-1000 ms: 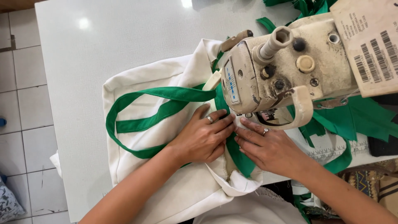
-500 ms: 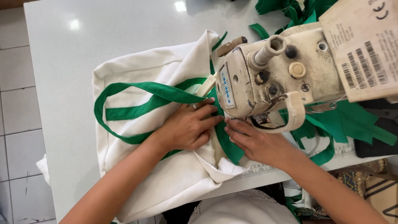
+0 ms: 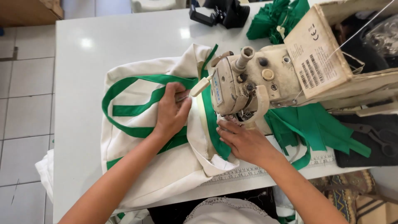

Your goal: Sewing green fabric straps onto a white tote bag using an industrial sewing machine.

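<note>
A cream cloth bag (image 3: 137, 157) with green straps (image 3: 124, 110) lies on the white table (image 3: 78, 62), its edge fed under the head of a beige sewing machine (image 3: 248, 79). My left hand (image 3: 172, 110) rests flat on the bag, fingers pressing the cloth and a green strap just left of the machine head. My right hand (image 3: 242, 141) presses the green band and cloth down beside the presser foot, fingers pointing at the needle area. The needle itself is hidden by the machine head.
Green fabric strips (image 3: 315, 128) pile up right of the machine and at the back (image 3: 277, 18). A cardboard box (image 3: 319, 49) sits on the machine. Black scissors (image 3: 373, 132) lie at the right, a black object (image 3: 219, 12) at the far edge. A ruler strip (image 3: 248, 172) runs along the front edge.
The view has shifted, so the bag and machine sit further right. My left hand moved from near the needle leftward onto the bag and strap; my right hand stays by the presser foot.
</note>
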